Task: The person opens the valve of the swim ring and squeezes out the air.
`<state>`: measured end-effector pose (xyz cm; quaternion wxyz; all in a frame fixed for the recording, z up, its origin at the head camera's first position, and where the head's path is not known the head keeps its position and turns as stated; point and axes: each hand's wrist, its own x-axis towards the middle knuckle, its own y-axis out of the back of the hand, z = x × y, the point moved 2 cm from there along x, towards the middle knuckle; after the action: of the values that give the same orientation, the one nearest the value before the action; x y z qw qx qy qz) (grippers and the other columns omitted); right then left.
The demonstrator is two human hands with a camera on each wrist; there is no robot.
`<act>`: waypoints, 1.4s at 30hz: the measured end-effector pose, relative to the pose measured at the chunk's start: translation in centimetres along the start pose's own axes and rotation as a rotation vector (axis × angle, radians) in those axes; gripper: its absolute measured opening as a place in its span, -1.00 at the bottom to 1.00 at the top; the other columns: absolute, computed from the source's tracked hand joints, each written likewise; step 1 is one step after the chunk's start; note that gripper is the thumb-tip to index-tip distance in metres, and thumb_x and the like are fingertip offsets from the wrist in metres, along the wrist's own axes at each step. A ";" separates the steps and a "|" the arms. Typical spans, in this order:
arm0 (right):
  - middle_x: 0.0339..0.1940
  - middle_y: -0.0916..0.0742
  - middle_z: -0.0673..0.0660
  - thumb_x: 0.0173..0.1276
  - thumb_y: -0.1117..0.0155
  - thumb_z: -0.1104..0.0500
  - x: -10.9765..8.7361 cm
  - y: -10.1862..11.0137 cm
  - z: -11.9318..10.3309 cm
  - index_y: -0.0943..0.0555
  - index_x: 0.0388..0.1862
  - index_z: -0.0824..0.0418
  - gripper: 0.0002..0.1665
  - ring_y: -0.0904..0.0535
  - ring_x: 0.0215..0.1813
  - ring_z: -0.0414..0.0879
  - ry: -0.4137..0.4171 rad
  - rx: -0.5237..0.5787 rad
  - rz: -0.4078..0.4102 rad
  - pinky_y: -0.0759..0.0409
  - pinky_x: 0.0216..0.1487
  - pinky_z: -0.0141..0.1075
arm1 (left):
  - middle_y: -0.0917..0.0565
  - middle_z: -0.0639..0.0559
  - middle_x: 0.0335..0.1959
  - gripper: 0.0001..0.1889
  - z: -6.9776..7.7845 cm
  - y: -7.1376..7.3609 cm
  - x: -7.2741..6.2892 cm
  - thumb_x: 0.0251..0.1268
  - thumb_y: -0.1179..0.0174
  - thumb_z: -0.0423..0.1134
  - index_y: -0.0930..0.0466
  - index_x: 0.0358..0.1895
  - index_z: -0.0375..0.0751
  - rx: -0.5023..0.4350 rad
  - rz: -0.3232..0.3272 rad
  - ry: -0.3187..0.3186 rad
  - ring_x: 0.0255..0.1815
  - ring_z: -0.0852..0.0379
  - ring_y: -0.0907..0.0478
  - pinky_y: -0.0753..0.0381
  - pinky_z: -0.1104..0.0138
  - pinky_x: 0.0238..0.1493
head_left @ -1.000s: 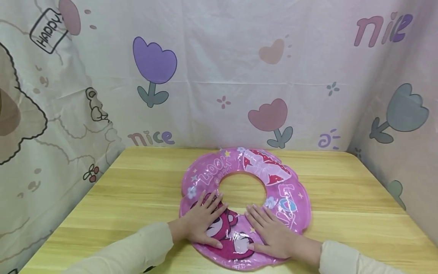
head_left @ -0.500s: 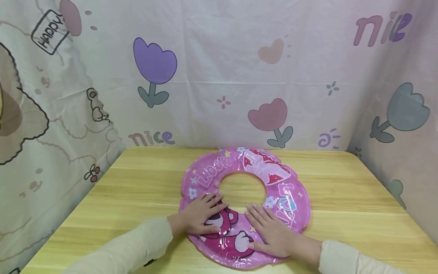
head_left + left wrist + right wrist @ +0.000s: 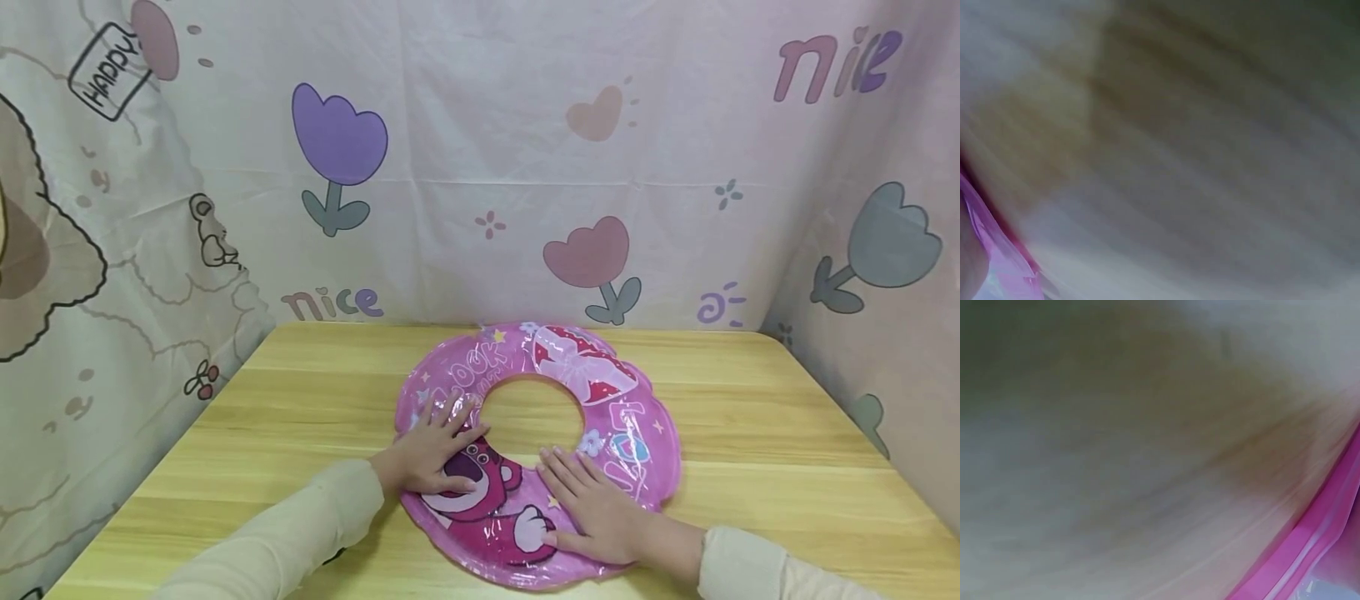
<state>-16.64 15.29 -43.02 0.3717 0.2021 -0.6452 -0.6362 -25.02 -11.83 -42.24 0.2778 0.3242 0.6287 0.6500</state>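
Observation:
A pink inflatable swim ring [image 3: 525,575] lies flat on the table, printed with a bear, a bow, small flowers and lettering. On its left side rests my left hand [image 3: 435,450], fingers spread over the upper part of the bear print. My right hand [image 3: 600,508] presses flat on the ring's front right part, fingertips close to the inner hole and thumb by the bear's white paw. In the left wrist view, only the ring's pink edge [image 3: 1004,256] shows at the lower left. The right wrist view has the ring's seam [image 3: 1310,550] at the lower right.
The wooden table [image 3: 757,417] carries the ring near its middle. Behind it hangs a pale curtain [image 3: 465,125] with tulip prints, and similar cloth closes off both sides. A small dark object [image 3: 333,556] peeks out by the left sleeve.
My left hand first slides slightly back toward me, then shifts forward and left over the ring, uncovering the bear's face. My right hand stays in place, and the ring hardly moves.

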 end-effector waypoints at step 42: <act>0.43 -0.23 0.38 0.17 0.01 -0.45 -1.5 1.4 5.0 -0.17 0.39 0.37 0.11 -0.03 0.48 0.22 -0.081 0.024 0.060 0.61 0.44 -0.40 | -0.06 -0.20 0.47 -0.19 3.1 1.9 -1.1 0.24 0.20 0.37 -0.15 0.41 -0.12 -0.010 -0.103 0.050 0.49 -0.22 0.09 0.07 -0.08 0.45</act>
<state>-19.04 19.91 -41.53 0.3618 0.1612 -0.6731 -0.6246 -21.86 -10.83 -40.39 0.2967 0.2736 0.6480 0.6459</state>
